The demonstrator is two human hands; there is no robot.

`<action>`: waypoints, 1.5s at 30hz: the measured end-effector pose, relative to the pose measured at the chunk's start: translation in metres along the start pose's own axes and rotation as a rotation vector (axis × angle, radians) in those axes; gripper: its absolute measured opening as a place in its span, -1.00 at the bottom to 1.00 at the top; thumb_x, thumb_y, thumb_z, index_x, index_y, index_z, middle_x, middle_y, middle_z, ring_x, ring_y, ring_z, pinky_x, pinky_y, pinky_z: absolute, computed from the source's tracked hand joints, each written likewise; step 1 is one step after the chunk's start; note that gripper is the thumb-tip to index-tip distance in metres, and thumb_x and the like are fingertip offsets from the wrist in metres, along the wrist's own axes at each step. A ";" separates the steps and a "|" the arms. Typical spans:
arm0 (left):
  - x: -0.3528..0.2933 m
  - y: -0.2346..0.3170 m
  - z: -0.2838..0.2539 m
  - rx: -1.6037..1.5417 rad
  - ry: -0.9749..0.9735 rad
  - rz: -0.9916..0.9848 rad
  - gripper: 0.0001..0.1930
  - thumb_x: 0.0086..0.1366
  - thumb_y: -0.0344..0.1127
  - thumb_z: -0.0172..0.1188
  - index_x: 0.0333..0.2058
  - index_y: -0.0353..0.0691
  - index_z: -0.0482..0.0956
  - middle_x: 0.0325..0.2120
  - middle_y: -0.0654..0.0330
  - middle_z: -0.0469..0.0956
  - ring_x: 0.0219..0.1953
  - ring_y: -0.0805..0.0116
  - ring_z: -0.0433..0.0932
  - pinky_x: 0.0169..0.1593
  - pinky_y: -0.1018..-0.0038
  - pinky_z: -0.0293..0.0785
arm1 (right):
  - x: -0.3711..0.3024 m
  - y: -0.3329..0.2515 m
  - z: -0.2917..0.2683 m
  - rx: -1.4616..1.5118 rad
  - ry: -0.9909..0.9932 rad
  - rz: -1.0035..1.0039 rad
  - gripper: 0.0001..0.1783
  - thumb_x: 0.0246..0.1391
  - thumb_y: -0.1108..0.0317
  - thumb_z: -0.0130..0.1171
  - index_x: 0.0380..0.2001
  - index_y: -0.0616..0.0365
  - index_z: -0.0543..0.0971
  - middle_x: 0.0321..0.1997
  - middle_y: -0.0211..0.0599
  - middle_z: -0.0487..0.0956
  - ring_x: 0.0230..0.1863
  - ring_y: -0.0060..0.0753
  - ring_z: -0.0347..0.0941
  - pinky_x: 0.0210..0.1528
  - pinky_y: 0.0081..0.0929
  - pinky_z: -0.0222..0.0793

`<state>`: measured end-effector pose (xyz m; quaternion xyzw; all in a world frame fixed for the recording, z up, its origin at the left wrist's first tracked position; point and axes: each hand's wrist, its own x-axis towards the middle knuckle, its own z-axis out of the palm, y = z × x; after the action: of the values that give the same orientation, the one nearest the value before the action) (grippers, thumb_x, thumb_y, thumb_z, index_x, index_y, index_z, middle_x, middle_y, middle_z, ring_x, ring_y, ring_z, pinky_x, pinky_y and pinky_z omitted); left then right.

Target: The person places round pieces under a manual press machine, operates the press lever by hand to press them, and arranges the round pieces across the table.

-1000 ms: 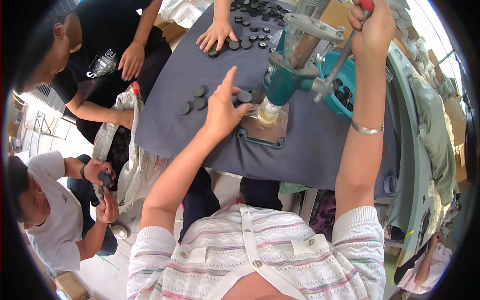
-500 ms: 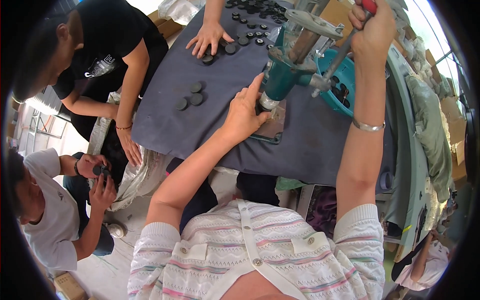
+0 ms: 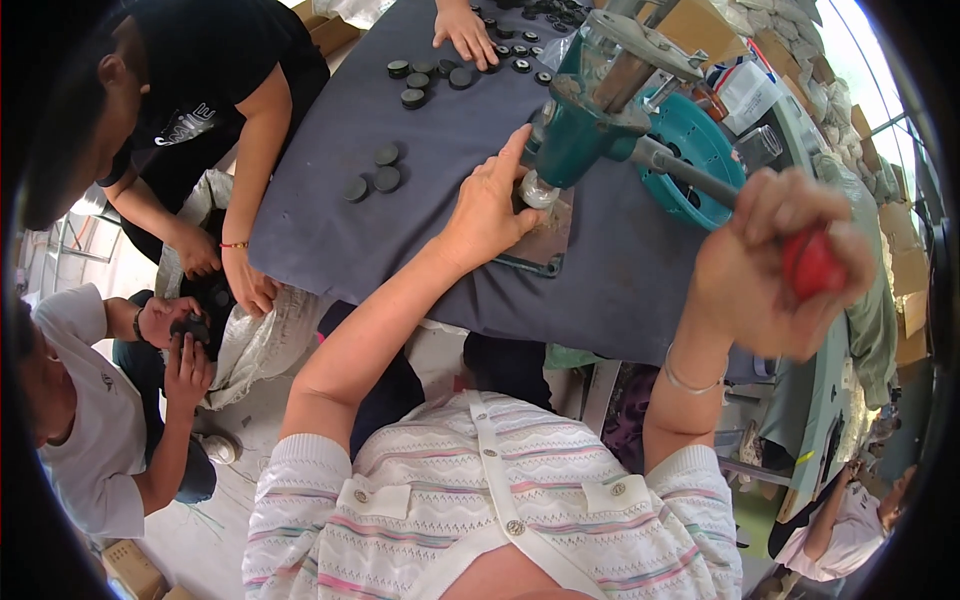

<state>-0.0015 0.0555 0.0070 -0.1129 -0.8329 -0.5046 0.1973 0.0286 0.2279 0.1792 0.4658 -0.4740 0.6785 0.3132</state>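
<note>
A green hand press (image 3: 580, 125) stands on the table, its whitish round ram tip (image 3: 538, 192) low over the base plate (image 3: 545, 240). Against the ram tip curls my left hand (image 3: 482, 205), index finger stretched up along the press and thumb below. What those fingers hold is hidden. My right hand (image 3: 770, 255), smeared by motion, is closed round the end of the press lever (image 3: 690, 175), by its red knob (image 3: 812, 262). Left of my left hand lie three black round caps (image 3: 386, 178) on the cloth.
A grey-blue cloth (image 3: 320, 225) covers the table. Behind the press is a teal basket (image 3: 690, 205) with dark parts. A co-worker's hand (image 3: 466, 35) reaches among more black caps (image 3: 460, 78) at the far side. Two people at left handle black parts by a white sack (image 3: 260, 345).
My right hand has swung the lever down and toward me, and the ram has lowered. My left hand stays at the press. The co-worker's far hand has moved away from several caps.
</note>
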 end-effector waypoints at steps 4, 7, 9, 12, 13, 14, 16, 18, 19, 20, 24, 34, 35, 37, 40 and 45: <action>-0.002 -0.012 -0.008 -0.169 -0.024 -0.008 0.11 -0.14 -0.47 0.47 0.37 -0.13 -0.02 -0.10 -0.03 0.57 -0.06 0.02 0.58 0.06 0.29 0.46 | -0.062 -0.009 0.007 -0.294 -0.058 -0.071 -0.86 0.28 0.25 -0.12 -0.34 -0.05 0.41 -0.56 -0.40 0.19 -0.51 -0.43 0.16 -0.41 -0.42 0.16; -0.002 -0.007 -0.014 -0.073 -0.041 0.046 0.12 -0.15 -0.50 0.46 0.37 -0.14 -0.03 -0.09 0.02 0.58 -0.05 0.05 0.58 0.06 0.32 0.46 | -0.149 -0.002 -0.019 -0.457 -0.197 -0.164 -0.89 0.15 0.24 0.02 -0.38 -0.07 0.33 -0.44 -0.33 0.37 -0.31 -0.24 0.39 0.12 0.03 0.26; -0.004 -0.007 -0.014 -0.081 -0.055 0.035 0.12 -0.16 -0.51 0.45 0.37 -0.16 -0.04 -0.10 0.00 0.58 -0.05 0.05 0.58 0.05 0.33 0.45 | -0.167 0.000 -0.021 -0.411 -0.060 -0.163 -0.80 0.17 0.12 0.05 -0.34 -0.06 0.34 -0.38 -0.30 0.40 -0.25 -0.17 0.42 0.30 0.16 0.12; -0.004 -0.010 -0.010 -0.106 -0.045 0.050 0.12 -0.16 -0.52 0.45 0.37 -0.18 -0.05 -0.10 -0.03 0.58 -0.05 0.04 0.57 0.07 0.34 0.44 | -0.158 -0.005 -0.030 -0.478 -0.194 -0.115 -0.72 0.20 0.02 0.04 -0.33 -0.03 0.33 -0.41 -0.26 0.42 -0.20 -0.10 0.45 0.30 0.23 0.10; -0.007 -0.010 -0.007 -0.109 -0.043 0.018 0.12 -0.15 -0.52 0.44 0.37 -0.18 -0.05 -0.08 -0.03 0.57 -0.02 0.04 0.56 0.11 0.32 0.42 | -0.153 -0.008 -0.032 -0.472 -0.193 -0.139 -0.72 0.20 0.02 0.04 -0.33 -0.03 0.33 -0.41 -0.26 0.42 -0.20 -0.10 0.45 0.30 0.23 0.10; -0.009 -0.011 -0.005 -0.103 -0.049 0.027 0.10 -0.16 -0.50 0.44 0.36 -0.21 -0.03 -0.08 -0.02 0.57 -0.01 0.02 0.52 0.11 0.29 0.41 | -0.147 -0.011 -0.032 -0.478 -0.202 -0.095 -0.70 0.21 0.01 0.04 -0.33 -0.03 0.33 -0.42 -0.24 0.43 -0.22 -0.11 0.46 0.28 0.23 0.13; -0.010 -0.010 -0.007 -0.096 -0.046 0.039 0.09 -0.16 -0.47 0.43 0.36 -0.23 -0.02 -0.08 -0.01 0.57 0.01 0.00 0.49 0.10 0.25 0.41 | -0.122 -0.020 -0.025 -0.470 -0.212 -0.067 -0.69 0.24 0.02 0.04 -0.34 0.01 0.31 -0.47 -0.20 0.43 -0.31 -0.14 0.47 0.17 0.24 0.26; -0.014 -0.008 -0.012 -0.157 -0.053 -0.014 0.07 -0.13 -0.46 0.42 0.36 -0.21 -0.02 -0.05 0.00 0.56 0.05 0.02 0.48 0.16 0.26 0.38 | -0.063 -0.029 -0.018 -0.434 -0.300 -0.033 -0.71 0.31 0.13 -0.06 -0.35 0.13 0.31 -0.46 -0.12 0.42 -0.35 -0.18 0.45 -0.08 0.17 0.44; -0.014 -0.006 -0.011 -0.159 -0.054 -0.007 0.07 -0.13 -0.46 0.42 0.36 -0.21 -0.02 -0.05 0.00 0.56 0.05 0.02 0.48 0.16 0.26 0.38 | -0.039 -0.023 -0.011 -0.294 -0.158 -0.078 -0.72 0.30 0.17 -0.07 -0.34 0.19 0.37 -0.41 -0.06 0.43 -0.36 -0.13 0.44 -0.18 0.09 0.49; -0.015 -0.006 -0.012 -0.142 -0.053 -0.002 0.07 -0.12 -0.45 0.42 0.36 -0.22 -0.02 -0.04 0.00 0.56 0.06 0.02 0.47 0.18 0.26 0.37 | -0.014 -0.019 -0.008 -0.291 -0.062 -0.023 -0.71 0.29 0.22 -0.09 -0.28 0.26 0.42 -0.36 -0.05 0.44 -0.35 -0.10 0.45 -0.31 -0.07 0.54; -0.012 -0.006 -0.006 -0.180 -0.031 -0.023 0.05 -0.13 -0.42 0.44 0.35 -0.22 0.02 -0.05 0.00 0.56 0.05 0.02 0.48 0.17 0.24 0.37 | 0.084 0.041 -0.011 -0.219 0.109 0.041 -0.76 0.25 0.30 0.01 -0.29 0.30 0.50 -0.43 -0.19 0.53 -0.57 -0.52 0.42 -0.61 -0.56 0.34; -0.046 -0.012 -0.030 -0.582 0.113 -0.222 -0.15 0.05 -0.58 0.34 0.33 -0.23 0.14 -0.06 -0.03 0.58 -0.07 0.26 0.58 0.01 0.44 0.48 | 0.119 0.122 -0.029 -0.169 0.250 0.343 -0.74 0.26 0.28 0.03 -0.17 0.28 0.49 -0.40 -0.26 0.49 -0.57 -0.59 0.27 -0.64 -0.64 0.11; -0.055 -0.020 -0.042 -0.885 0.178 -0.263 -0.16 0.08 -0.61 0.32 0.33 -0.26 0.13 -0.06 -0.03 0.58 -0.07 0.28 0.58 0.02 0.44 0.48 | 0.118 0.121 -0.023 -0.206 0.233 0.353 -0.73 0.25 0.27 0.04 -0.16 0.28 0.49 -0.40 -0.29 0.50 -0.58 -0.61 0.26 -0.65 -0.66 0.10; -0.067 -0.022 -0.063 -1.057 0.193 -0.318 -0.21 0.14 -0.64 0.25 0.33 -0.32 0.11 -0.02 -0.01 0.55 -0.06 0.24 0.58 0.01 0.41 0.51 | 0.125 0.117 -0.042 -0.199 0.257 0.308 -0.78 0.24 0.26 0.08 -0.23 0.22 0.52 -0.43 -0.33 0.51 -0.61 -0.63 0.28 -0.66 -0.67 0.10; -0.087 -0.036 -0.094 -1.281 0.197 -0.324 -0.27 0.14 -0.55 0.31 0.29 -0.28 0.22 0.05 -0.05 0.50 -0.01 0.18 0.55 -0.03 0.43 0.54 | 0.129 0.121 -0.051 -0.163 0.265 0.316 -0.74 0.23 0.30 0.08 -0.16 0.30 0.52 -0.39 -0.27 0.52 -0.58 -0.60 0.27 -0.63 -0.67 0.08; -0.106 -0.053 -0.120 -1.518 0.368 -0.246 -0.51 0.24 -0.54 0.18 0.17 -0.35 0.36 0.09 -0.08 0.46 0.03 0.09 0.56 -0.04 0.41 0.58 | 0.127 0.122 -0.043 -0.191 0.251 0.344 -0.67 0.24 0.32 0.04 -0.11 0.43 0.48 -0.31 -0.13 0.49 -0.55 -0.60 0.22 -0.60 -0.67 0.07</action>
<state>0.0987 -0.0740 -0.0320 -0.0384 -0.2214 -0.9638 0.1435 -0.1383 0.2231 0.2491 0.2583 -0.5657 0.7266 0.2922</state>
